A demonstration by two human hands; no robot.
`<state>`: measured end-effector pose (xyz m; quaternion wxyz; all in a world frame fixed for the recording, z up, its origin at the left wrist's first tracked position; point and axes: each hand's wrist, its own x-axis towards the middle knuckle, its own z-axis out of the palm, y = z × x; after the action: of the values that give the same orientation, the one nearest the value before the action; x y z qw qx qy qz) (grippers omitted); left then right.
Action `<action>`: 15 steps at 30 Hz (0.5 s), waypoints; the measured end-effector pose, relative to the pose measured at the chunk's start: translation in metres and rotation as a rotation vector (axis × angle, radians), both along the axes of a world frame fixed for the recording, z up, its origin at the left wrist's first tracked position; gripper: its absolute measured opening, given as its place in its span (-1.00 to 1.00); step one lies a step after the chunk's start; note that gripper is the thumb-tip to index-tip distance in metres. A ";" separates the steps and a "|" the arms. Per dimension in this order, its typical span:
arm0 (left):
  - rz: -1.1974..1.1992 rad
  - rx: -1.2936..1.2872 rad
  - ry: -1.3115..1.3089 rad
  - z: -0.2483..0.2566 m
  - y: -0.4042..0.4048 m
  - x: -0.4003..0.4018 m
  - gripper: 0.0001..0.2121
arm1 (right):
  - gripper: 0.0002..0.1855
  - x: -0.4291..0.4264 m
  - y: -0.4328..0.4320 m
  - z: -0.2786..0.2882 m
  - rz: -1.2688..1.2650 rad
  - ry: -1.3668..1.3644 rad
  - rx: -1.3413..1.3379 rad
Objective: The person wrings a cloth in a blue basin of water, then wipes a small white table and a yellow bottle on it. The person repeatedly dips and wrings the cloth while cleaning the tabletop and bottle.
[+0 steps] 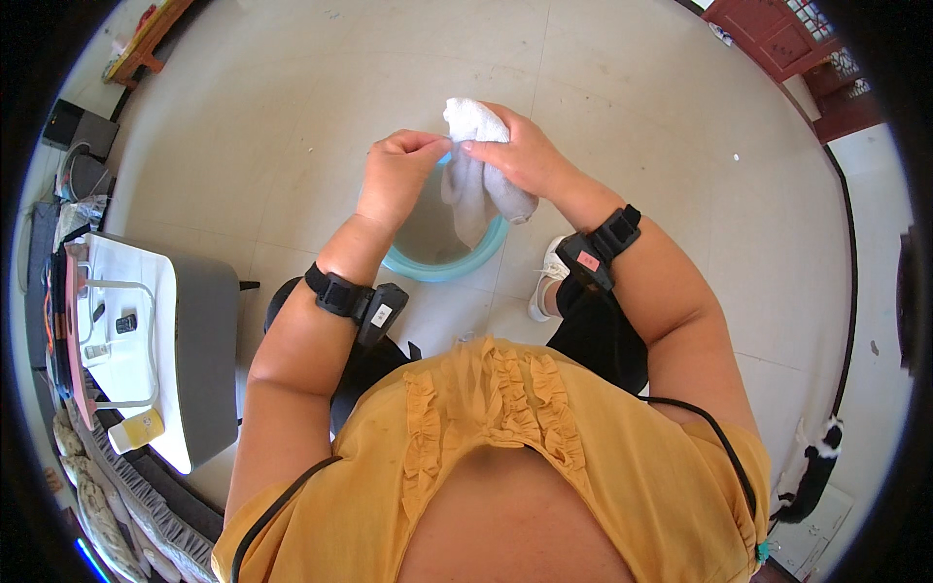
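Observation:
A white knit cloth (474,178), bunched up and greyish toward its lower end, hangs over a light blue round basin (446,273). My right hand (526,154) grips the cloth from its right side, thumb across the front. At the cloth's left edge, the thumb and forefinger of my left hand (401,167) are pinched together on it; the exact bit between the fingertips is too small to make out. Greyish, cloudy water (430,226) fills part of the basin, which stands on the floor between my feet. My arms and the cloth hide its far side.
Pale floor tiles (641,240) surround the basin. On the left is a grey-and-white table (208,342) bearing a pink-edged folding stand (76,335) and a yellow bottle (138,430). A black-and-white cat (810,477) is at lower right. My white shoe (550,273) is close beside the basin.

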<state>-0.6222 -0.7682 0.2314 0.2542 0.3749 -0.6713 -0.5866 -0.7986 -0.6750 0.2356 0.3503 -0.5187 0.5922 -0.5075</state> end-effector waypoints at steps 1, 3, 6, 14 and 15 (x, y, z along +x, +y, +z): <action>0.008 0.032 0.013 -0.001 -0.001 0.001 -0.80 | -0.46 -0.001 0.001 0.000 -0.007 -0.014 0.012; 0.027 0.094 0.043 -0.003 -0.004 0.003 -0.81 | -0.46 -0.005 0.004 0.001 -0.024 -0.043 0.035; 0.066 0.162 0.083 -0.008 -0.009 0.008 -0.82 | -0.44 -0.018 0.004 -0.008 -0.066 -0.066 0.037; 0.245 0.140 0.130 -0.011 -0.016 0.024 -0.76 | -0.46 -0.060 0.011 -0.032 -0.378 -0.214 -0.041; 0.260 0.121 0.109 -0.012 -0.017 0.025 -0.76 | -0.46 -0.066 0.013 -0.030 -0.403 -0.223 -0.063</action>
<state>-0.5967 -0.7853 0.2189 0.3408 0.4409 -0.5658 -0.6077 -0.8649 -0.6618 0.2052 0.2887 -0.3413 0.6252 -0.6397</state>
